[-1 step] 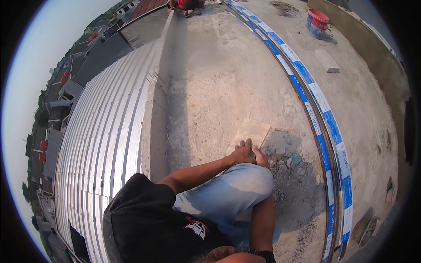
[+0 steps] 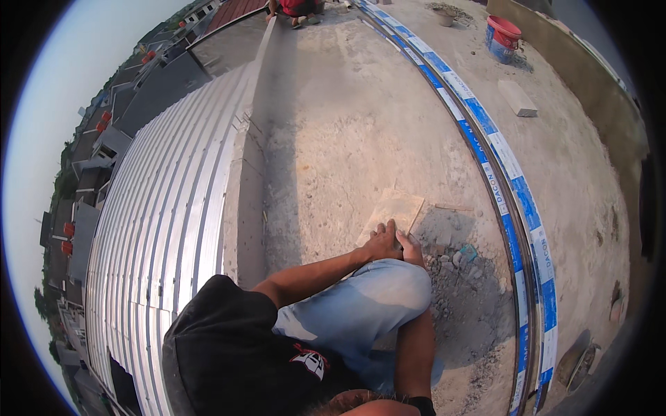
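A flat, tan, square-edged board or tile (image 2: pixel 400 205), dusty on top, lies on the rough concrete just beyond my raised knee. My left hand (image 2: pixel 381 243) rests at its near edge, fingers stretched forward over it and slightly apart. Close against it, on the right, is my right hand (image 2: pixel 411 248), reaching up from behind the knee. Its thumb side shows and the fingers look closed; my left hand and knee hide whatever may be in them. Grey rubble (image 2: pixel 454 270) lies right beside my hands, with a thin strip of wood (image 2: pixel 454 206) by the board.
A low concrete wall (image 2: pixel 244 201) runs along the left, with a ribbed metal roof (image 2: pixel 166 201) beyond. Long bars with blue-and-white wrapping (image 2: pixel 510 173) cross on the right. Farther off are a pale block (image 2: pixel 517 98), a red-and-blue bucket (image 2: pixel 502 38) and a crouching person (image 2: pixel 298 8).
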A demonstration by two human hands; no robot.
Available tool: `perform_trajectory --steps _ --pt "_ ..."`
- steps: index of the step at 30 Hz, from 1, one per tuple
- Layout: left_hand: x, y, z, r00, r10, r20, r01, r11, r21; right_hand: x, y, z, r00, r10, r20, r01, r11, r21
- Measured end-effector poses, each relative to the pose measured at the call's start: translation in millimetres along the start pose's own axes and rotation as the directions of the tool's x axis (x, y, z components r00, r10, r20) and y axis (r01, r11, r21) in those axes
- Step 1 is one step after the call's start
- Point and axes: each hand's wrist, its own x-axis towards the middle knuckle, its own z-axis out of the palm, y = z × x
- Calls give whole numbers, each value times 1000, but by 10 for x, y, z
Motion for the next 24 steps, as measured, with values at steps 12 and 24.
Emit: perform_trajectory --steps 12,24 --pt "-591 -1821 -87 880 -395 -262 314 900 -301 -144 915 -671 999 10 34 -9 1000 -22" --pt "-1387 -3391 70 514 -791 -332 825 561 -60 -1106 1773 -1236 884 284 -371 -277 958 74"
